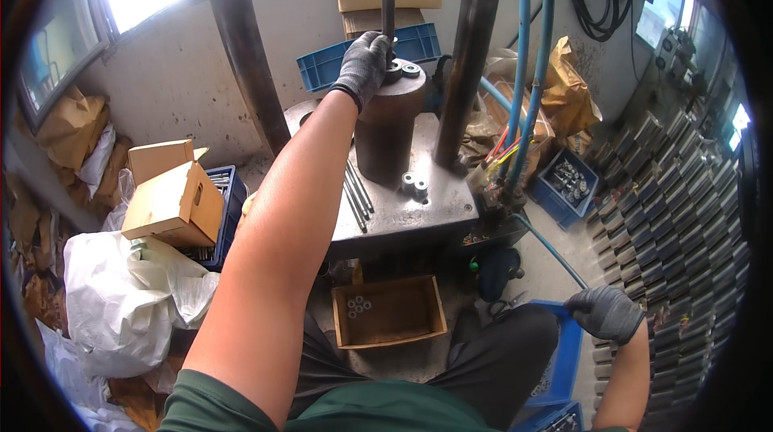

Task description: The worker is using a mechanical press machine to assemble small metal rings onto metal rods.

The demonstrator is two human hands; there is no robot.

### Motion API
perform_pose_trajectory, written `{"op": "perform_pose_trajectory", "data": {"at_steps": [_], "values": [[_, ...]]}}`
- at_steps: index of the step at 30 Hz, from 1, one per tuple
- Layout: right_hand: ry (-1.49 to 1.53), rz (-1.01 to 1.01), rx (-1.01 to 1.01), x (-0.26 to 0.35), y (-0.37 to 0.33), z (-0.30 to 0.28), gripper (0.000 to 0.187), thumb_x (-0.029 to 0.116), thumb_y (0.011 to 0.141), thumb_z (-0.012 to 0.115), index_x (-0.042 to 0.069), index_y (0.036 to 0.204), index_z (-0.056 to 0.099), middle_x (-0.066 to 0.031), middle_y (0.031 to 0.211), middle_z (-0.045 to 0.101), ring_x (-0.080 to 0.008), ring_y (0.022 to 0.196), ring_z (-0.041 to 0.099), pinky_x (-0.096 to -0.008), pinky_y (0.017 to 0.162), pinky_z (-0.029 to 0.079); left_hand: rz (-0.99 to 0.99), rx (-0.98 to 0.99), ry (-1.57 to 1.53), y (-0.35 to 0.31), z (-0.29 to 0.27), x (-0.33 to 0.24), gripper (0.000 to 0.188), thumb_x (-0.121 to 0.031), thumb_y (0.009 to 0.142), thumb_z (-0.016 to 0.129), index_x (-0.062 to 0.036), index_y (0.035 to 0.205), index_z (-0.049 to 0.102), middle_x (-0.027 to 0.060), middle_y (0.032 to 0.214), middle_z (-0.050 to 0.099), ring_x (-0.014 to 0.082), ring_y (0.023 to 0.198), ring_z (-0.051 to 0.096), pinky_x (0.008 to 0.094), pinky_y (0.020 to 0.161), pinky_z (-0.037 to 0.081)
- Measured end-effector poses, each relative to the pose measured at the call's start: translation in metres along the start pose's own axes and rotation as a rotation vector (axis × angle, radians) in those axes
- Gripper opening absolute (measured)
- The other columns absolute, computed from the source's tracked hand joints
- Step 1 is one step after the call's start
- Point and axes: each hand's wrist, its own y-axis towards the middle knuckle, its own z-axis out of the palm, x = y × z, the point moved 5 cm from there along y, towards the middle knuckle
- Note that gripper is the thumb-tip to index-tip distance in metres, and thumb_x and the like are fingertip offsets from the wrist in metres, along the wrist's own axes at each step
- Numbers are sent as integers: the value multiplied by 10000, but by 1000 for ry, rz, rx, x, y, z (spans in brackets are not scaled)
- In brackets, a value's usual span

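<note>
My left hand, in a grey knit glove, reaches to the top of a thick steel cylinder on the press. Its fingers curl in beside the press's vertical ram; what they grip is hidden. Right by the fingertips lies a dark metal ring, and a small roller bearing sits to its right on the cylinder top. Lower right, my gloved right hand is closed round the end of a thin blue lever running up toward the press.
Metal rods and several small rings lie on the press table. Steel columns flank the cylinder. Below stands a wooden box holding rings. Blue crates sit right, near stacked metal tubes; a cardboard box is left.
</note>
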Motion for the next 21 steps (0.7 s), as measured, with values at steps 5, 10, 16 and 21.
{"op": "perform_pose_trajectory", "data": {"at_steps": [5,10,16,21], "values": [[225,37,-184,-1,-6,-12,263,181,858,704,95,1096,773,-169,986,752,-345,940,730,-402,857,588,30,-2,-18,6,-1,1,248,-226,1051,564,-22,1151,664,53,871,679,125,778,643,259,751,544],[130,29,-57,2,0,-12,239,133,854,734,65,1080,772,-173,999,757,-329,912,741,-393,843,589,-28,-12,-95,1,4,1,228,-210,1049,575,-25,1145,666,47,859,670,112,745,626,243,725,543],[62,29,13,6,0,-11,265,156,851,718,86,1102,772,-176,991,754,-342,903,738,-394,826,591,-31,13,-145,5,2,4,234,-206,1057,560,-18,1158,658,46,860,675,116,764,641,239,730,544],[132,39,-77,1,-2,-9,285,152,840,729,88,1114,773,-173,1013,758,-321,918,745,-387,848,590,54,12,14,7,-1,0,261,-216,1069,520,-9,1156,654,74,898,686,140,792,656,267,756,559]]}}
